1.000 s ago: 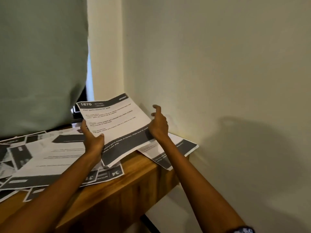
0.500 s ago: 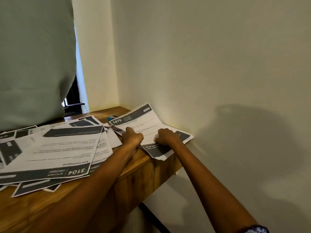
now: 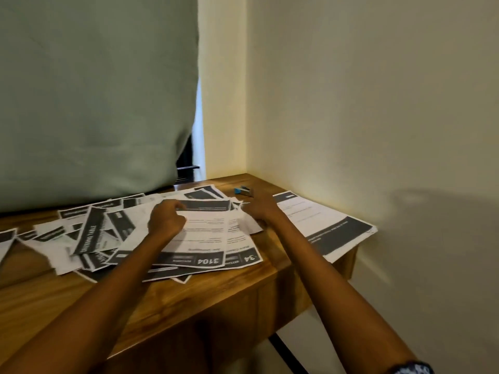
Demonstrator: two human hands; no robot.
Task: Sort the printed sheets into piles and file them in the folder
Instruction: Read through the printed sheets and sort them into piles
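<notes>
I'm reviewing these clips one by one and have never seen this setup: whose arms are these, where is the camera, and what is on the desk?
No machine here: a person wears a camera on the head, looking down at their own bare arms. The left hand pinches the far edge of the white printed sheet numbered 3104, atop a loose heap on the wooden desk. The right hand rests on the papers; its grip is unclear. A separate neat pile of sheets lies by the wall, and a small blue stapler-like object sits behind.

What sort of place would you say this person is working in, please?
Probably a room at home rather than an office: a wooden table pushed into a plain wall corner, a grey-green curtain hanging behind it, and printed sheets with a small stapler spread on top.
</notes>
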